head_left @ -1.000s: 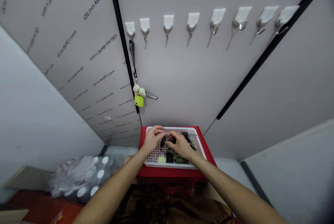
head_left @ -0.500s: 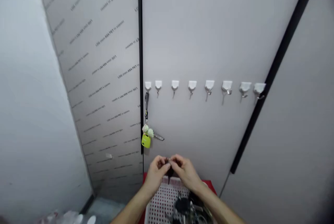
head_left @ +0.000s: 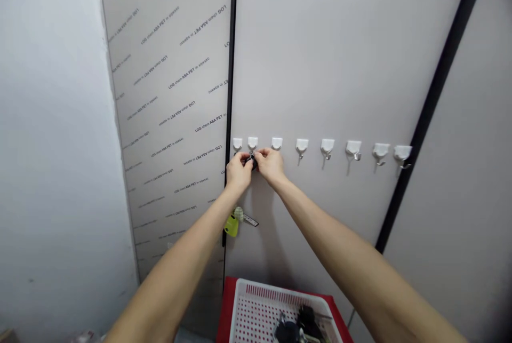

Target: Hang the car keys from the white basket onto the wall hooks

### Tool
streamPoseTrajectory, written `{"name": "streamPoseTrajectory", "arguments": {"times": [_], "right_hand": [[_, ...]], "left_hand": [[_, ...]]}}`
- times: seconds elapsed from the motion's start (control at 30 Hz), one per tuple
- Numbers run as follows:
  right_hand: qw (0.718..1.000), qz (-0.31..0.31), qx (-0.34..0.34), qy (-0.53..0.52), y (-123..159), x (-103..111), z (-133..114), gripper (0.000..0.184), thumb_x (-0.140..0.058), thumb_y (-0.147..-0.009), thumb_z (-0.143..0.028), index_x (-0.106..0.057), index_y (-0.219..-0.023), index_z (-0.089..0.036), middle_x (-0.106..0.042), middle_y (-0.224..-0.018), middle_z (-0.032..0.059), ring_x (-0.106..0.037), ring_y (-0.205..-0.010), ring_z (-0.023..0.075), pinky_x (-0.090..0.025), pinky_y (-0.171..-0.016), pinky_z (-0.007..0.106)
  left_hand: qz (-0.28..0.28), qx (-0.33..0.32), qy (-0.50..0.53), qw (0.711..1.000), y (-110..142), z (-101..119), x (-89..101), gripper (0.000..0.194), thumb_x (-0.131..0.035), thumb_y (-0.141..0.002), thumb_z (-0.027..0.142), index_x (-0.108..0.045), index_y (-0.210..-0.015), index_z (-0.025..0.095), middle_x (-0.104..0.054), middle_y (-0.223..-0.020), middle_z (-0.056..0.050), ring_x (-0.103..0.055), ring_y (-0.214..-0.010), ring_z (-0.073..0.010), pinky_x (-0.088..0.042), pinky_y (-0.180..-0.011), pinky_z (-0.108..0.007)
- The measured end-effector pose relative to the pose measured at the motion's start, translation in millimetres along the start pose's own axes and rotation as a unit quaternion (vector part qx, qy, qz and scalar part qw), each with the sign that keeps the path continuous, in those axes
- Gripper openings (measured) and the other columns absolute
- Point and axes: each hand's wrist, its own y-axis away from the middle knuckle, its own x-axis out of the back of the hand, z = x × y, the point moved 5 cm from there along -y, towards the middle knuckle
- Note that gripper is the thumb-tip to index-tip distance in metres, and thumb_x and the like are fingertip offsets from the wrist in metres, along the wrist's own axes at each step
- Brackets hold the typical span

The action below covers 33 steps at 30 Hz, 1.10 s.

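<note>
My left hand (head_left: 239, 173) and my right hand (head_left: 271, 165) are raised side by side at the second white hook (head_left: 253, 143) from the left. Both pinch a dark keychain (head_left: 254, 164) with a small metal ring, held right under that hook. The fingers hide most of it, and I cannot tell whether the ring is over the hook. Below my left hand, a bunch of keys with a lime-green tag (head_left: 231, 226) hangs against the panel, its strap covered by my hand. The leftmost hook (head_left: 237, 144) is just above my left fingers.
Several more white hooks (head_left: 327, 146) run in a row to the right across the grey door (head_left: 320, 55). Below, a white perforated basket (head_left: 242, 300) sits on a red surface (head_left: 227, 305) and holds dark key bunches (head_left: 288, 331). Black vertical strips (head_left: 231, 65) edge the door.
Both hands have risen from above the basket to the second hook, carrying the dark keychain. The view has shifted slightly, and more of the basket shows.
</note>
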Motion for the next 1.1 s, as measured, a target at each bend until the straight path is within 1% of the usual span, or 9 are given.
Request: {"name": "streamPoseTrajectory", "arguments": {"times": [0.1, 0.2, 0.3, 0.37, 0.5, 0.6, 0.73, 0.9, 1.1], "right_hand": [[0.999, -0.006, -0.021, 0.034, 0.4, -3.7, 7.8, 0.014, -0.043, -0.06, -0.023, -0.054, -0.057, -0.015, -0.053, -0.047, 0.0002, -0.048, -0.047, 0.0106, -0.039, -0.05, 0.024], [0.999, -0.026, 0.001, 0.037, 9.8, -0.7, 11.9, 0.016, -0.043, -0.062, -0.025, -0.055, -0.063, -0.014, -0.055, -0.053, 0.001, -0.049, -0.05, 0.0103, -0.039, -0.051, 0.023], [0.999, -0.027, 0.022, 0.025, 31.6, 12.8, 22.5, 0.02, -0.042, -0.063, -0.027, -0.053, -0.074, -0.014, -0.056, -0.062, 0.0014, -0.05, -0.052, 0.0089, -0.039, -0.052, 0.022], [0.998, -0.051, 0.012, 0.018, 55.9, 22.8, 40.6, 0.022, -0.042, -0.064, -0.027, -0.052, -0.078, -0.014, -0.056, -0.064, 0.001, -0.049, -0.051, 0.0077, -0.039, -0.051, 0.021], [0.987, -0.142, -0.056, 0.045, 131.4, 39.9, 99.0, 0.02, -0.041, -0.065, -0.026, -0.053, -0.076, -0.013, -0.056, -0.064, 0.001, -0.05, -0.051, 0.0079, -0.039, -0.052, 0.021], [0.97, -0.187, -0.103, 0.114, 196.5, 53.1, 141.6, 0.017, -0.04, -0.067, -0.024, -0.053, -0.072, -0.014, -0.057, -0.063, 0.0016, -0.05, -0.054, 0.0096, -0.038, -0.055, 0.022], [0.942, -0.245, -0.071, 0.216, 253.8, 60.9, 169.9, 0.016, -0.039, -0.068, -0.019, -0.055, -0.071, -0.016, -0.057, -0.07, 0.0039, -0.049, -0.067, 0.0131, -0.037, -0.063, 0.025], [0.904, -0.322, -0.008, 0.282, 272.5, 55.0, 173.9, 0.019, -0.041, -0.067, -0.017, -0.055, -0.081, -0.017, -0.057, -0.08, 0.0047, -0.045, -0.081, 0.0161, -0.032, -0.073, 0.029], [0.867, -0.376, 0.027, 0.326, 276.4, 46.6, 169.6, 0.031, -0.043, -0.067, -0.018, -0.048, -0.097, -0.019, -0.057, -0.088, 0.0054, -0.044, -0.083, 0.0179, -0.026, -0.075, 0.033]], "left_hand": [[-0.014, -0.007, -0.043, 0.999, 2.2, -6.2, -3.2, 0.019, -0.048, -0.058, 0.011, -0.053, -0.076, 0.013, -0.056, -0.076, -0.005, -0.05, -0.069, -0.0132, -0.037, -0.07, -0.028], [-0.018, -0.044, -0.063, 0.997, 16.6, -9.1, -1.3, 0.026, -0.047, -0.059, 0.011, -0.051, -0.085, 0.013, -0.053, -0.084, -0.007, -0.049, -0.077, -0.0146, -0.036, -0.073, -0.029], [-0.014, -0.095, -0.08, 0.992, 47.3, -8.9, 4.9, 0.03, -0.045, -0.062, 0.011, -0.047, -0.091, 0.014, -0.049, -0.094, -0.007, -0.044, -0.088, -0.0146, -0.035, -0.076, -0.027], [-0.034, -0.108, -0.091, 0.989, 75.7, -14.6, 5.8, 0.029, -0.043, -0.063, 0.011, -0.045, -0.091, 0.016, -0.047, -0.097, -0.005, -0.041, -0.092, -0.014, -0.034, -0.078, -0.027], [-0.157, -0.067, -0.11, 0.979, 146.2, -52.2, -8.8, 0.024, -0.041, -0.064, 0.011, -0.047, -0.087, 0.016, -0.047, -0.095, -0.005, -0.041, -0.092, -0.0136, -0.032, -0.08, -0.027], [-0.285, -0.008, -0.148, 0.947, 204.9, -93.5, -25.2, 0.022, -0.042, -0.063, 0.01, -0.048, -0.083, 0.016, -0.049, -0.088, -0.005, -0.043, -0.088, -0.0141, -0.032, -0.079, -0.027], [-0.394, 0.045, -0.194, 0.898, 258.7, -131.6, -39.4, 0.021, -0.043, -0.062, 0.014, -0.049, -0.082, 0.016, -0.051, -0.084, -0.005, -0.044, -0.083, -0.016, -0.034, -0.075, -0.029], [-0.437, 0.05, -0.233, 0.868, 274.1, -140.1, -48.4, 0.022, -0.049, -0.061, 0.025, -0.051, -0.081, 0.016, -0.051, -0.08, -0.007, -0.045, -0.077, -0.0192, -0.035, -0.068, -0.031], [-0.457, 0.062, -0.218, 0.86, 272.6, -142.9, -49.8, 0.016, -0.047, -0.059, 0.016, -0.052, -0.074, 0.017, -0.049, -0.069, -0.003, -0.045, -0.067, -0.0155, -0.035, -0.063, -0.027]]}}
